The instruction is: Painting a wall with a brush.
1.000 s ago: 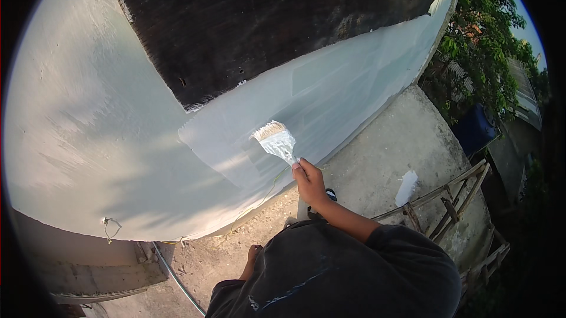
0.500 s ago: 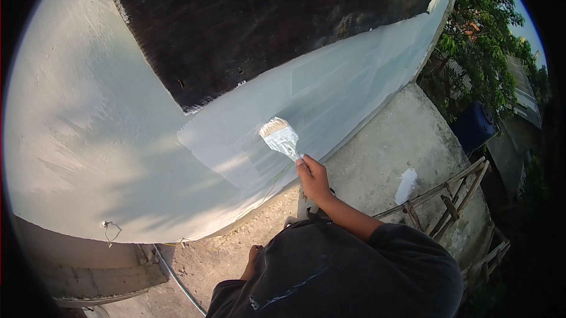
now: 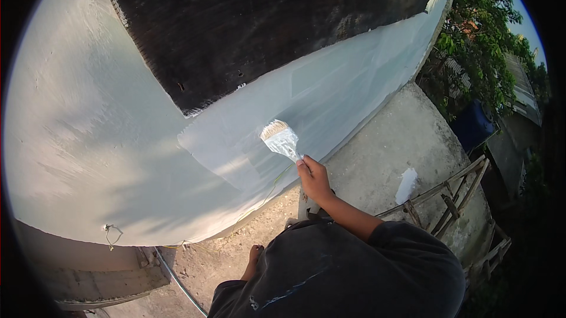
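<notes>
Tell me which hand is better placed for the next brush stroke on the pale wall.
Right, most likely: the right hand grips the paintbrush by its handle, bristles toward the pale wall. The left hand is low beside the dark shirt, away from the paintbrush.

the wall [image 3: 159,167] looks streaky with paint, the concrete slab [image 3: 371,150] rough.

Daylight, soft shadows on wall [image 3: 159,170], edges bent w/ blk corners.
</notes>
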Available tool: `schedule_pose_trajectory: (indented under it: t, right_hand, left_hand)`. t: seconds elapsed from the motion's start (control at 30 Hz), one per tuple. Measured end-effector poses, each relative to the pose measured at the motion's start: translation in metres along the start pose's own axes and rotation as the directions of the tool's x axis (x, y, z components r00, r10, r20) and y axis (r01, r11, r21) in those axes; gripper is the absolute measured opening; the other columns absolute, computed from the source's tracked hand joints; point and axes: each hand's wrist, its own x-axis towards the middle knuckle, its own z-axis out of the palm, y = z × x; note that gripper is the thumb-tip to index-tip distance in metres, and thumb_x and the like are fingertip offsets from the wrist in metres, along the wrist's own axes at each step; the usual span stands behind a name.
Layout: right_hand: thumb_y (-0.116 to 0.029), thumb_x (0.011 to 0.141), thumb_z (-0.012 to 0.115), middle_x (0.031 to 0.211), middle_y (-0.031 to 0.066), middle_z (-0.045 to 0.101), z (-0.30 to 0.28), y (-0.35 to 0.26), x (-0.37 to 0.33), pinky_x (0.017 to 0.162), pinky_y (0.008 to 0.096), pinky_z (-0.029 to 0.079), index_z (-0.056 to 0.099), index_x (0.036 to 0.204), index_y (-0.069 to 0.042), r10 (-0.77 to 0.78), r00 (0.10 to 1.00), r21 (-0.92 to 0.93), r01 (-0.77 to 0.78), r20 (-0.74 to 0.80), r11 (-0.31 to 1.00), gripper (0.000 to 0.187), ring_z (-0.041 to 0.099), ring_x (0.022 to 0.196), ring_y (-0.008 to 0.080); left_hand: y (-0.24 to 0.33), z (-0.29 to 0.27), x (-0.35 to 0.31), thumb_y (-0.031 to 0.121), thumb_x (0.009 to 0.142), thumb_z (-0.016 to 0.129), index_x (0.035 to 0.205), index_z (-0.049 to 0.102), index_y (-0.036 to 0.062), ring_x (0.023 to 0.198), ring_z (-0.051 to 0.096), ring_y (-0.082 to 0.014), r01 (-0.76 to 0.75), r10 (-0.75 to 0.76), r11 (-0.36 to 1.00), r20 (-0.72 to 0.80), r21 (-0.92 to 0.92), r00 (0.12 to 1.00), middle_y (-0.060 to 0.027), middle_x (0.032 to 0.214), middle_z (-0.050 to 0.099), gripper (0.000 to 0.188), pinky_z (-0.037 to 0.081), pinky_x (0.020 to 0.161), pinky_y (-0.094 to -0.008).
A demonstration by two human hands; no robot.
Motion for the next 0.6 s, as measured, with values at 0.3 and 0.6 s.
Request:
schedule_pose_trajectory:
  t: [0.3,0.6]
  right_hand:
    - [-0.016,0.091,0.052,0.060,0.0141,0.041,-0.005,-0.004,-0.001,0.053,0.0314,0.036,0.045,0.076,0.001,0.008,1.000,0.010,-0.007,-0.017,1.000,0.024,0.036,0.054,0.0178]
    - [-0.016,0.091,0.052,0.059,0.0121,0.041,-0.009,0.026,-0.016,0.052,0.0301,0.035,0.046,0.076,0.001,0.117,0.993,-0.016,-0.117,-0.006,0.993,0.024,0.037,0.055,0.0146]
  left_hand:
    - [-0.022,0.003,0.010,0.034,0.078,0.062,0.087,0.059,-0.0009,0.083,0.062,-0.0251,0.064,-0.070,0.992,-0.054,-0.108,0.996,-0.0150,0.085,0.065,0.036,0.048,0.075,-0.0340]
    - [0.019,0.004,-0.002,0.032,0.077,0.061,0.088,0.059,-0.0013,0.082,0.062,-0.0253,0.080,-0.071,0.982,-0.059,0.169,0.996,-0.0155,0.083,0.066,0.035,0.049,0.073,-0.0343]
